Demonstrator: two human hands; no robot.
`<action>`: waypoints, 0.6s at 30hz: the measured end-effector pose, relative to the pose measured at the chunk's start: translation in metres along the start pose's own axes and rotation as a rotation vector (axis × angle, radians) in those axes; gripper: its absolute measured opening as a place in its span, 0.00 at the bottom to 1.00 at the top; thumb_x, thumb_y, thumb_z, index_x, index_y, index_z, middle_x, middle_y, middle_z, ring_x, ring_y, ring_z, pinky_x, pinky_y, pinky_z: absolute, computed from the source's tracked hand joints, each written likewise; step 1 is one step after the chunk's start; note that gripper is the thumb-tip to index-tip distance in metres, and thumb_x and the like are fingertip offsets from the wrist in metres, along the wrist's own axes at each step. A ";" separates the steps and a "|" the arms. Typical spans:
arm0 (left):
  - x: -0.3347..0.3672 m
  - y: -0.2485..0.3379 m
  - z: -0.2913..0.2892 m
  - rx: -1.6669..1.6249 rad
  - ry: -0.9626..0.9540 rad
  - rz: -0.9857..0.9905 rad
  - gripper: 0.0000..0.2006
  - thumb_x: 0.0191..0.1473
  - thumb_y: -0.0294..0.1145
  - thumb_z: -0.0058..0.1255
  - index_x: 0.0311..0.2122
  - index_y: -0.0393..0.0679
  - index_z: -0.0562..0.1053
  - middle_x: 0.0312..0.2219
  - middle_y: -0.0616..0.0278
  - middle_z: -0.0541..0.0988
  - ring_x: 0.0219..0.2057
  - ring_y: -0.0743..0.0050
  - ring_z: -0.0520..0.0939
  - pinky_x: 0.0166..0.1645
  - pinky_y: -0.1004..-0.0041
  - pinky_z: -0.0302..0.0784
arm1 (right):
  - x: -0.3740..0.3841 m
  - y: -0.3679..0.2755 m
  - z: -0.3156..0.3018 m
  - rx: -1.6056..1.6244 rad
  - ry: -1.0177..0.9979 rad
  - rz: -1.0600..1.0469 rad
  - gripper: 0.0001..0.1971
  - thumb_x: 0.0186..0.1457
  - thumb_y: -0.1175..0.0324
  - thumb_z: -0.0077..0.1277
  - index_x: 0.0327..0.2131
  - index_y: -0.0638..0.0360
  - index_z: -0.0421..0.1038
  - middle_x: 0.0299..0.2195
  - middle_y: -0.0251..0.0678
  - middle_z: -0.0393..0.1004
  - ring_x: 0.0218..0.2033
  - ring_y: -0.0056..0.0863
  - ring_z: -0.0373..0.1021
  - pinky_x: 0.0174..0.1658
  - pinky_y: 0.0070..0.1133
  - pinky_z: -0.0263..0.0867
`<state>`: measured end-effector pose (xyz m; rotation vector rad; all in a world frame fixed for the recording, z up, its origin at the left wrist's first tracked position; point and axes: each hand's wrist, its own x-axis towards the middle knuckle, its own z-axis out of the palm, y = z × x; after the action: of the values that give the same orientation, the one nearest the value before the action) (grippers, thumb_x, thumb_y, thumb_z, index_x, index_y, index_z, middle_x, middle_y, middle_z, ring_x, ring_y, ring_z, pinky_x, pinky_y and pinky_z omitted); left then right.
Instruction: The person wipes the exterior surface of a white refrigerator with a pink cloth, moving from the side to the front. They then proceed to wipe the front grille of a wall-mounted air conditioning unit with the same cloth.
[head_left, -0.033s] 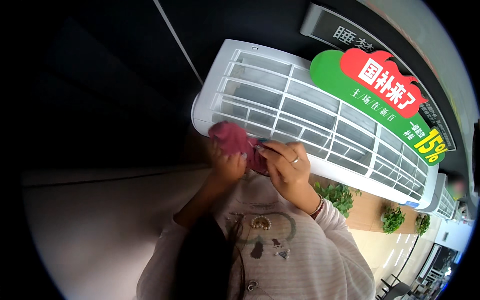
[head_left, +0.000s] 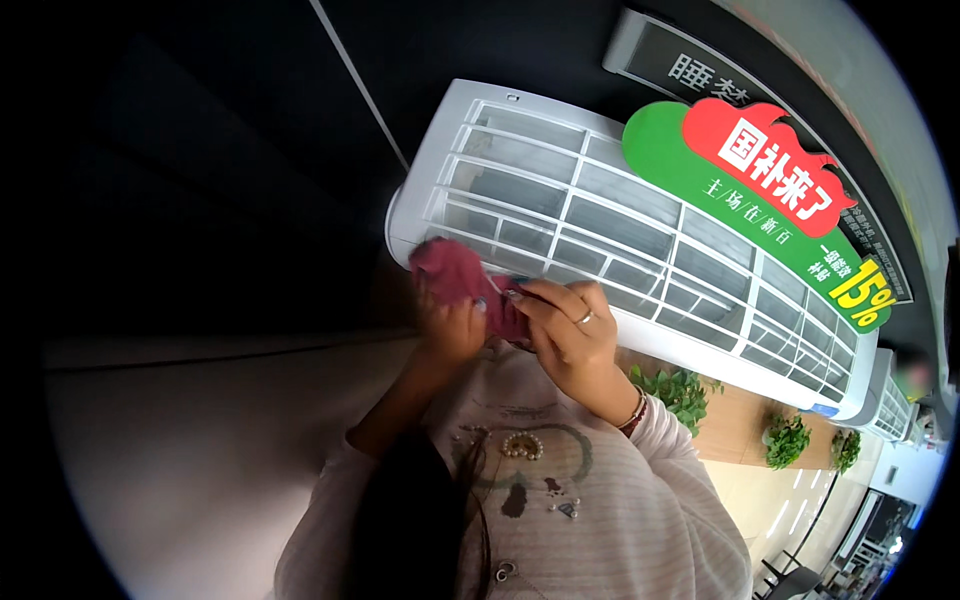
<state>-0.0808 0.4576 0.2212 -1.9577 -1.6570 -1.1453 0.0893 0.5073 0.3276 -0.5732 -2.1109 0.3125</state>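
Observation:
A crumpled dark pink cloth (head_left: 447, 272) is bunched between my two hands, in front of the lower left edge of a white wall air conditioner (head_left: 424, 165). My left hand (head_left: 452, 328) has its fingers closed round the cloth's left part. Fingertips of my right hand (head_left: 575, 335), which wears a ring, pinch its right end. By those fingertips shows a small teal bit, too small to name. The air conditioner's front is a white grid with grey mesh behind it. Whether the cloth touches the casing I cannot tell.
A green and red sign (head_left: 680, 160) covers part of the unit's upper right. Potted plants (head_left: 682, 395) stand below it along a wooden ledge (head_left: 738, 415). A second air conditioner (head_left: 888, 395) hangs farther right. On the left is a dark wall panel (head_left: 240, 200).
The cloth and both hands have shifted very slightly to the left. The hold on the cloth looks the same.

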 end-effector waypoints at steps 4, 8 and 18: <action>0.017 -0.001 -0.010 -0.073 0.082 -0.377 0.14 0.52 0.29 0.37 0.39 0.27 0.63 0.33 0.40 0.66 0.34 0.44 0.67 0.40 0.56 0.60 | 0.009 -0.001 0.010 0.035 0.007 -0.033 0.16 0.29 0.80 0.50 0.30 0.62 0.71 0.33 0.35 0.70 0.26 0.30 0.62 0.28 0.20 0.62; 0.048 -0.001 -0.021 -0.184 0.106 -0.511 0.13 0.50 0.28 0.38 0.36 0.27 0.64 0.30 0.41 0.67 0.34 0.41 0.66 0.42 0.54 0.57 | 0.011 0.000 0.005 0.024 0.011 -0.005 0.16 0.30 0.81 0.50 0.30 0.61 0.71 0.33 0.34 0.70 0.25 0.30 0.62 0.28 0.19 0.62; 0.045 0.036 -0.014 -0.084 -0.224 -0.246 0.17 0.45 0.30 0.41 0.39 0.27 0.63 0.31 0.39 0.65 0.39 0.39 0.65 0.54 0.43 0.41 | -0.002 0.008 -0.033 -0.156 0.195 0.215 0.15 0.31 0.85 0.52 0.28 0.60 0.71 0.31 0.36 0.71 0.25 0.29 0.63 0.29 0.20 0.61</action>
<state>-0.0520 0.4684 0.2723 -2.0402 -2.0438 -1.1290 0.1200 0.5139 0.3419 -0.8902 -1.8983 0.2038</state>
